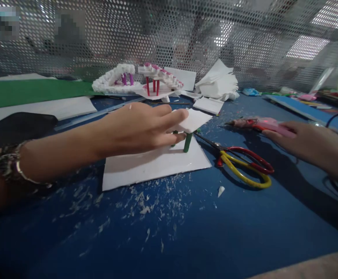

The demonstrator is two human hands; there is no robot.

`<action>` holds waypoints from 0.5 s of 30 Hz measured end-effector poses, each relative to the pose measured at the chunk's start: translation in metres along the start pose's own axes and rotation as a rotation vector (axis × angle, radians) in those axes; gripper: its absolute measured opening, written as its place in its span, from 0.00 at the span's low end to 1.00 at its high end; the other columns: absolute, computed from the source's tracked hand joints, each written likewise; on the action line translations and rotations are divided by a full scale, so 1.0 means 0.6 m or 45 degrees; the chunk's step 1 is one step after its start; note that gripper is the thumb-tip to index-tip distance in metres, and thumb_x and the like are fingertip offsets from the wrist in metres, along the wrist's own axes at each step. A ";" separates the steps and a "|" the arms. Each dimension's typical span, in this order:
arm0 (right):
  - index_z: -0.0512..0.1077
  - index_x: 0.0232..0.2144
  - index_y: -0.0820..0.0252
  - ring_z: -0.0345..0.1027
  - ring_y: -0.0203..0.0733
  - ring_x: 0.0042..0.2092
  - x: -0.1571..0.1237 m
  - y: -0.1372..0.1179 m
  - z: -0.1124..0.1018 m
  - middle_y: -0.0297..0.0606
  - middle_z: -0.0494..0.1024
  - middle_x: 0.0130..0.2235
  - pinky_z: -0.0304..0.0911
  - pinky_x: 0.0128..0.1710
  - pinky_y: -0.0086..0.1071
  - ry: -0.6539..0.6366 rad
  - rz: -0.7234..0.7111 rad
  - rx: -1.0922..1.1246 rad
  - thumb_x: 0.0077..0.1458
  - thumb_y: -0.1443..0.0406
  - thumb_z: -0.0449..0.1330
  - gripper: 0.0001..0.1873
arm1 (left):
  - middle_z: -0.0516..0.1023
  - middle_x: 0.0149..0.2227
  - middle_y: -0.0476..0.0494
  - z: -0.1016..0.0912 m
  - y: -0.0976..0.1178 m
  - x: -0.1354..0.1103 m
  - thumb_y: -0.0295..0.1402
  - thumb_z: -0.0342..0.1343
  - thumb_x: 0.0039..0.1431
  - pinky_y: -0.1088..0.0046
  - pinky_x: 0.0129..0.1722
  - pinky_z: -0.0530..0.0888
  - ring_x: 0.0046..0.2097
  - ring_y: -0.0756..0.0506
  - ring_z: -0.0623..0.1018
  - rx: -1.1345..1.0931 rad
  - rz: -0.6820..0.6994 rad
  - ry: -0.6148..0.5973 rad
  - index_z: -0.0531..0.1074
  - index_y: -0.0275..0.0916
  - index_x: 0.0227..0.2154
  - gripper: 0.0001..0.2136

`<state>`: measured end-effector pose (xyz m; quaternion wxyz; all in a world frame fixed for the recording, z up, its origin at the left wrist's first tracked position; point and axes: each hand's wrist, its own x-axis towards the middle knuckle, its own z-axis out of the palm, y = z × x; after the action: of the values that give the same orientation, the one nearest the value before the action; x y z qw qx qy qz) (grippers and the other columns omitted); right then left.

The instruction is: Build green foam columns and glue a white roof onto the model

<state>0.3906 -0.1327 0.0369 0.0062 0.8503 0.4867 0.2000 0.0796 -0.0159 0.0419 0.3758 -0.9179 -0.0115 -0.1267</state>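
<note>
– White panel (198, 119) at centre frame: why is it gripped?
– It is perched on green legs (187, 143) above a white sheet (157, 170), so is probably being steadied, apparently pinched between finger and thumb; the left hand (131, 130) is reached in palm-down from the left edge.
– And the right hand (314, 145)?
– At right, the pink glue gun (269, 126) is clasped from above, fingers partly hidden.

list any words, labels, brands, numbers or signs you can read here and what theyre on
No readable text anywhere in this picture.
Pink glue gun: any marking on it is too blurred to read.
Red-and-yellow scissors: no lettering I can make out.
White base sheet and stacked white sheets: no legible writing.
Small items at the far right: too small and blurred to tell.
</note>
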 end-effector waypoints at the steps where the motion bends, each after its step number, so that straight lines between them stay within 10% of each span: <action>1: 0.71 0.33 0.59 0.63 0.47 0.26 0.001 0.001 0.002 0.45 0.74 0.27 0.52 0.23 0.32 -0.045 0.035 0.007 0.47 0.49 0.47 0.24 | 0.67 0.46 0.38 0.000 0.000 0.000 0.27 0.36 0.61 0.78 0.17 0.61 0.34 0.46 0.72 0.015 0.002 -0.002 0.68 0.36 0.36 0.14; 7: 0.71 0.36 0.60 0.66 0.52 0.31 0.009 0.007 0.013 0.48 0.75 0.31 0.56 0.25 0.34 -0.113 0.036 0.002 0.45 0.45 0.40 0.32 | 0.68 0.46 0.41 0.003 0.003 -0.004 0.29 0.38 0.60 0.74 0.25 0.68 0.35 0.47 0.73 -0.178 -0.097 0.026 0.68 0.36 0.36 0.12; 15: 0.70 0.35 0.60 0.64 0.48 0.26 0.004 0.009 0.018 0.47 0.74 0.28 0.54 0.23 0.32 -0.134 -0.033 -0.087 0.49 0.46 0.42 0.28 | 0.68 0.45 0.42 -0.004 0.016 -0.035 0.33 0.48 0.58 0.65 0.40 0.68 0.43 0.44 0.68 -0.229 -0.313 0.457 0.69 0.39 0.37 0.08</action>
<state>0.4001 -0.1317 0.0289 0.0635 0.8526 0.4896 0.1714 0.0600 -0.0229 0.0322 0.2701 -0.9022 -0.0448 -0.3332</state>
